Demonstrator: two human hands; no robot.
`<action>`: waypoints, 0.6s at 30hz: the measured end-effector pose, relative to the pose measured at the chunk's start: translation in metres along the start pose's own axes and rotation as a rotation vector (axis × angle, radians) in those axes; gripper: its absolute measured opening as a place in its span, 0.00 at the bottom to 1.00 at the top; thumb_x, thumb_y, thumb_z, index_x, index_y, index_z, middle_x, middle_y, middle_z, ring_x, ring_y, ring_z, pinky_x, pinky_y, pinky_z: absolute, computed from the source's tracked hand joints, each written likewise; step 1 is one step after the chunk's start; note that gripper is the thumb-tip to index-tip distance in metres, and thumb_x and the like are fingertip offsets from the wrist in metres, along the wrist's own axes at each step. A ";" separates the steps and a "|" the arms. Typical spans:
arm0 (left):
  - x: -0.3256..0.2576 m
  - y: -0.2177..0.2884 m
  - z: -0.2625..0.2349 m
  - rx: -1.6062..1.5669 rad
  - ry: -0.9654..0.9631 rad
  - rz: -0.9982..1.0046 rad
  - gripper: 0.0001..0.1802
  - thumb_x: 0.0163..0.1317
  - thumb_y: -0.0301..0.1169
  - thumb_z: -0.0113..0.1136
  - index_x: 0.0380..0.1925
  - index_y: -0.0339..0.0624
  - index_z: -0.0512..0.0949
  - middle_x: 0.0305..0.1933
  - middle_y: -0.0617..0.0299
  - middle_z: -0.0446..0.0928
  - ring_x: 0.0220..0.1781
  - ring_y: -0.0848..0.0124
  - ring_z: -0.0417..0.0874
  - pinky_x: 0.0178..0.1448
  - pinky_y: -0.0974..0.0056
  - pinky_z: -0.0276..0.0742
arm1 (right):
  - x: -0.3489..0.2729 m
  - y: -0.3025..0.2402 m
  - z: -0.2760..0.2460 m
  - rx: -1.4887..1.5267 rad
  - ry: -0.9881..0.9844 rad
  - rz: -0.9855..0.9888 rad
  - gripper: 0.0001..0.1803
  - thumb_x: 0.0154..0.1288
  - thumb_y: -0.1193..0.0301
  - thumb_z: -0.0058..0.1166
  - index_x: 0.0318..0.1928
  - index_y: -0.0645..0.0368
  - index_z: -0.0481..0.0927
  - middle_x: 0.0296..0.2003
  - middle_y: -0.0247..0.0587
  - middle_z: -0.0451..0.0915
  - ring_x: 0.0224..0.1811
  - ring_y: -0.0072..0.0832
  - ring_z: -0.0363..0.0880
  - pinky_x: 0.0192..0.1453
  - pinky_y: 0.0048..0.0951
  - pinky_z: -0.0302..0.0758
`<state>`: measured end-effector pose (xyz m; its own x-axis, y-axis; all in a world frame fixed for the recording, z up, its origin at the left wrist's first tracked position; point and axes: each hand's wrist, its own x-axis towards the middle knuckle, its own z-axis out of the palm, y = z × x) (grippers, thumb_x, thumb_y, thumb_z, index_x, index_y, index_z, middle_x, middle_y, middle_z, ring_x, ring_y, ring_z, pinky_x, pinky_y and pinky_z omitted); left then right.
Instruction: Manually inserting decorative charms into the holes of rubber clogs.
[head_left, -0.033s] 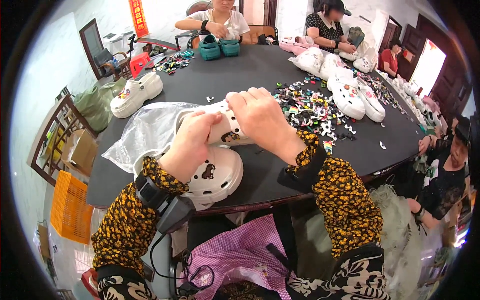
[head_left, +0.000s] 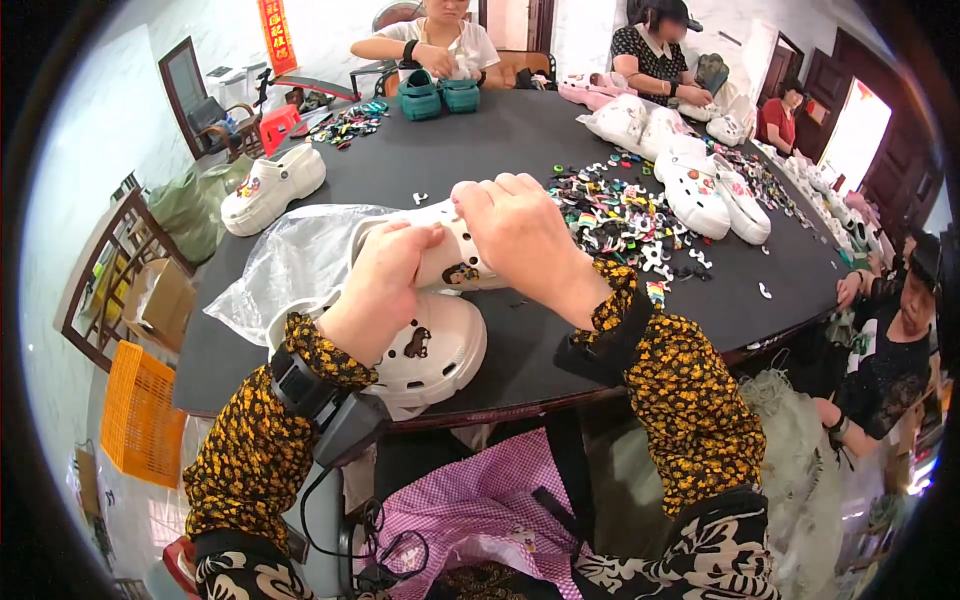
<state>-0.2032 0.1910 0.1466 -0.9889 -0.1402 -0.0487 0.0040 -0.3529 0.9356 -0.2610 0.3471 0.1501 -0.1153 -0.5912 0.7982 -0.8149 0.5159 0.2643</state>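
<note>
A white clog [head_left: 436, 266] with round holes is held up between my two hands over the table's near edge. My left hand [head_left: 388, 278] grips it from the left side, thumb on the upper. Over its top and right part my right hand [head_left: 523, 228] is closed, fingers curled; anything small beneath them is hidden. A colourful figure charm [head_left: 461, 272] shows on the clog between the hands. Just below stands a second white clog [head_left: 450, 345], which bears a dark brown animal-shaped charm [head_left: 418, 343]; my left wrist covers part of it.
A clear plastic bag [head_left: 270, 265] lies behind the clogs. Loose charms [head_left: 625, 215] are heaped to the right, beside white clogs [head_left: 697, 200]. Another decorated clog [head_left: 272, 188] stands far left. Across the table a person handles green clogs [head_left: 420, 95]; other people sit along the right.
</note>
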 end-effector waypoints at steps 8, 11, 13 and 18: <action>0.008 -0.002 -0.011 0.059 0.048 -0.011 0.04 0.61 0.23 0.54 0.35 0.35 0.74 0.36 0.57 0.77 0.36 0.69 0.80 0.41 0.63 0.78 | 0.007 -0.004 -0.002 0.021 -0.050 0.053 0.05 0.55 0.71 0.50 0.30 0.56 0.69 0.23 0.36 0.75 0.27 0.34 0.76 0.37 0.33 0.70; 0.012 -0.002 -0.016 0.278 0.056 0.052 0.05 0.61 0.23 0.54 0.36 0.34 0.74 0.37 0.56 0.78 0.36 0.68 0.80 0.41 0.62 0.78 | 0.015 -0.006 -0.013 0.009 -0.009 -0.048 0.05 0.55 0.71 0.50 0.30 0.55 0.68 0.23 0.37 0.76 0.27 0.33 0.76 0.37 0.32 0.70; 0.007 0.003 -0.012 0.018 -0.021 -0.007 0.06 0.62 0.24 0.53 0.37 0.32 0.74 0.39 0.54 0.78 0.37 0.66 0.81 0.42 0.61 0.78 | 0.018 -0.005 -0.016 0.043 0.062 -0.043 0.03 0.59 0.72 0.49 0.33 0.56 0.70 0.25 0.40 0.76 0.27 0.37 0.77 0.36 0.35 0.70; 0.003 0.007 -0.003 -0.034 0.022 -0.005 0.08 0.63 0.25 0.54 0.38 0.29 0.73 0.41 0.51 0.78 0.40 0.65 0.82 0.45 0.60 0.78 | 0.015 0.022 -0.022 0.369 0.287 0.382 0.05 0.68 0.71 0.47 0.41 0.57 0.73 0.27 0.48 0.78 0.30 0.47 0.78 0.34 0.46 0.72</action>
<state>-0.2060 0.1855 0.1518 -0.9855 -0.1582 -0.0609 0.0048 -0.3849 0.9229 -0.2678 0.3632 0.1795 -0.3226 -0.1895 0.9274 -0.8952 0.3794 -0.2339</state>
